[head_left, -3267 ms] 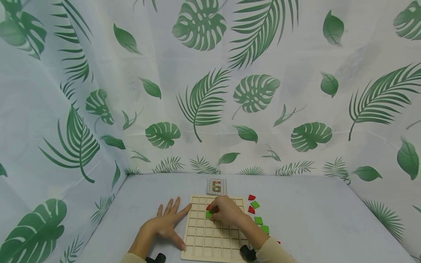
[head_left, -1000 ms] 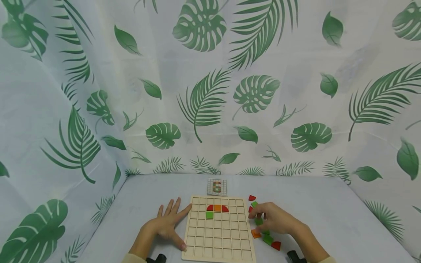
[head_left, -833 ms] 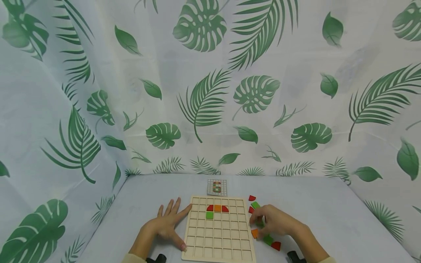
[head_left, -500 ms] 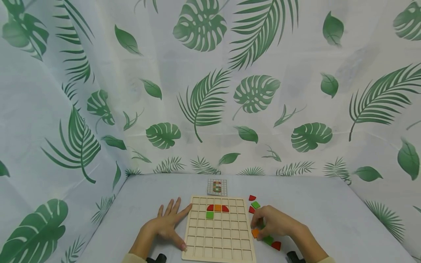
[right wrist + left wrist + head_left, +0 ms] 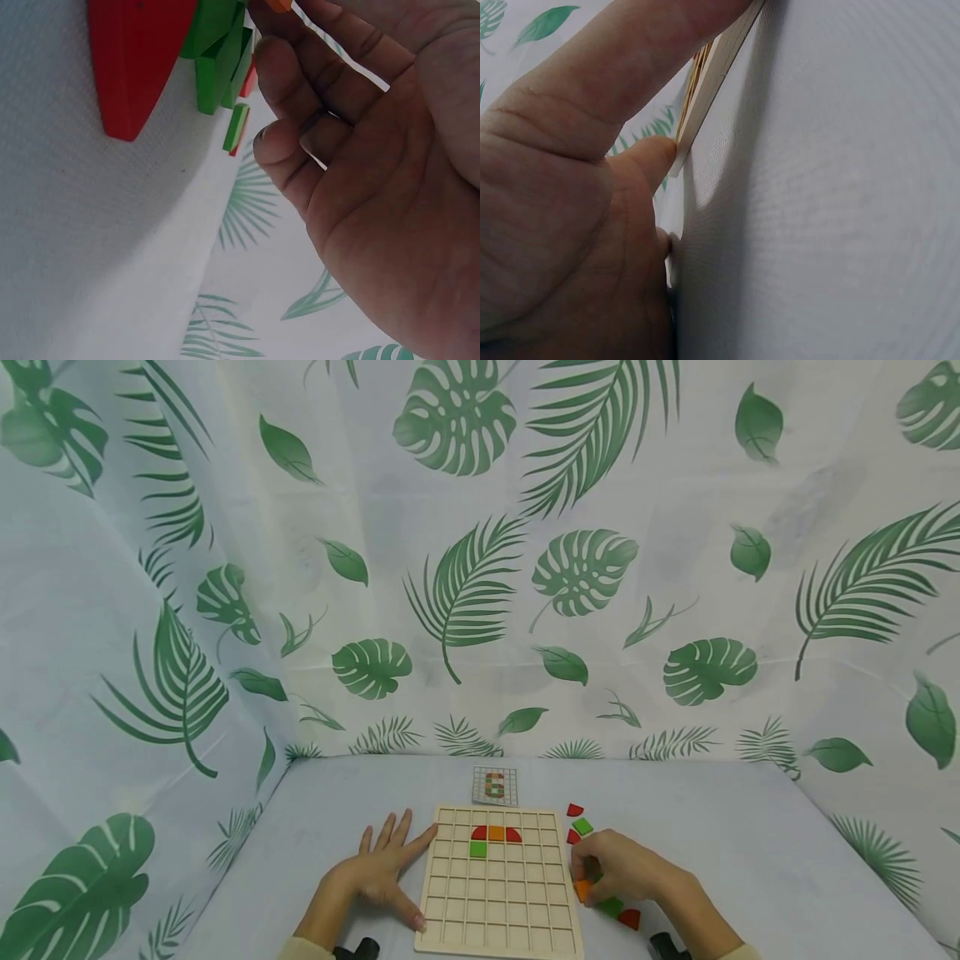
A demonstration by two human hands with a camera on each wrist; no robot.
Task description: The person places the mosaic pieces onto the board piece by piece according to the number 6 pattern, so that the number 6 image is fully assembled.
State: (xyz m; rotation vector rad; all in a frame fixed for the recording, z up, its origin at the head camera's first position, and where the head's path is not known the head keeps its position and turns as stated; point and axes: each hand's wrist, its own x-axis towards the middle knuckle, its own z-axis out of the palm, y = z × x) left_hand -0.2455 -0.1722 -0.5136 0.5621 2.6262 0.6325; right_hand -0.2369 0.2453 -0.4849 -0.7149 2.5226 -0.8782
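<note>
My left hand (image 5: pixel 382 870) lies beside the wooden grid board (image 5: pixel 498 893), fingers spread, with thumb and index finger touching its left edge. In the left wrist view the board's side (image 5: pixel 720 71) runs along those fingers. Just right of the board my right hand (image 5: pixel 622 864) pinches an orange square tile (image 5: pixel 582 891) between thumb and fingers. Its other fingers are curled in the right wrist view. On the board sit an orange tile (image 5: pixel 497 833) between two red quarter-round tiles (image 5: pixel 480 833), and a green square tile (image 5: pixel 478 850) below the left red one.
Behind the board lies a small pattern card (image 5: pixel 495 786) showing a coloured 6. Loose red and green tiles (image 5: pixel 582 827) form a line right of the board, some partly under my right hand. A red tile (image 5: pixel 630 919) lies nearest the front. Leaf-printed cloth (image 5: pixel 555 710) hangs behind.
My right hand has left the board's upper rows, moved right to the loose tiles and closed its fingers on the orange one. My left hand has stayed put.
</note>
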